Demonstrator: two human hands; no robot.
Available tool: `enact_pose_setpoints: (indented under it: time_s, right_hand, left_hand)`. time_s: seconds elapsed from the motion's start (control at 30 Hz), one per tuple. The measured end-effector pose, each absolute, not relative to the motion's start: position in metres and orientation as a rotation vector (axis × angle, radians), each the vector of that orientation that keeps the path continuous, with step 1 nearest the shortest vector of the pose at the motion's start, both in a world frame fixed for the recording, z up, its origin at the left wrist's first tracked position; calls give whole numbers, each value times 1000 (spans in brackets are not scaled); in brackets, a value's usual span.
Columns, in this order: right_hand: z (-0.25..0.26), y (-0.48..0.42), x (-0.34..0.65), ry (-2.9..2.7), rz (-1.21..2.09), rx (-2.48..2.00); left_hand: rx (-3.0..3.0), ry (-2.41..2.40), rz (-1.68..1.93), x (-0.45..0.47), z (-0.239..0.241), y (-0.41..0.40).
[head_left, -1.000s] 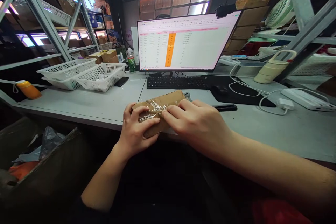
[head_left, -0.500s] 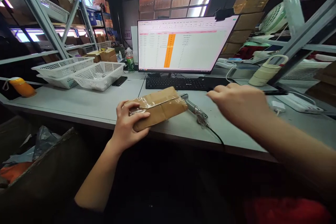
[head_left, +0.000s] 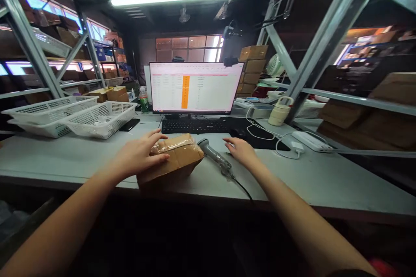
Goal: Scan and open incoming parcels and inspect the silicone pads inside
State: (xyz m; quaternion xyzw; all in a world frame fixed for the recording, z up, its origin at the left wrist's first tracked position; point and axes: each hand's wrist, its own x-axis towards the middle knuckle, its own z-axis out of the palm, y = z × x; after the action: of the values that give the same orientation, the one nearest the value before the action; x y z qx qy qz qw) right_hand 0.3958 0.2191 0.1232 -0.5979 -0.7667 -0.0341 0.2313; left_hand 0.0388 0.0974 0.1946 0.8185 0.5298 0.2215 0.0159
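My left hand (head_left: 141, 153) grips a brown cardboard box (head_left: 177, 162) from its left side, fingers over the taped top. Clear, shiny tape covers part of the box, which is tilted at the front edge of the desk. A grey handheld barcode scanner (head_left: 212, 156) lies just right of the box, its cable running to the desk's edge. Beyond the scanner, my right hand (head_left: 242, 150) is low over the desk with thumb and forefinger slightly apart. Nothing shows in it.
A monitor (head_left: 195, 88) with a spreadsheet stands behind a black keyboard (head_left: 195, 126). White plastic baskets (head_left: 107, 123) and a phone (head_left: 129, 124) are on the left. At right are a black mouse pad (head_left: 266, 138), a cream bottle (head_left: 279, 112) and a white power strip (head_left: 312, 141).
The view has tilted upward and drawn back. My right hand has come inward towards the scanner, and its closed fingers have loosened. My left hand keeps hold of the box, now lower over the desk edge.
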Motion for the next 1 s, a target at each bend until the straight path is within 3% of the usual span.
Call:
enact_pose_setpoints:
  time_s: [0.23, 0.47, 0.7, 0.87, 1.0]
  right_hand:
    - [154, 147, 299, -2331, -164, -477]
    - [167, 141, 270, -2507, -326, -562]
    - [179, 131, 256, -2504, -421, -759]
    - [155, 93, 261, -2225, -816, -461]
    - [135, 80, 278, -2181, -791, -349]
  left_hand:
    - [2811, 1559, 301, 52, 205, 139]
    - [2865, 1519, 191, 42, 209, 145]
    - [2649, 1325, 420, 36, 215, 157]
    - [2457, 1341, 688, 19, 224, 174]
    - [2368, 1426, 579, 8, 225, 186]
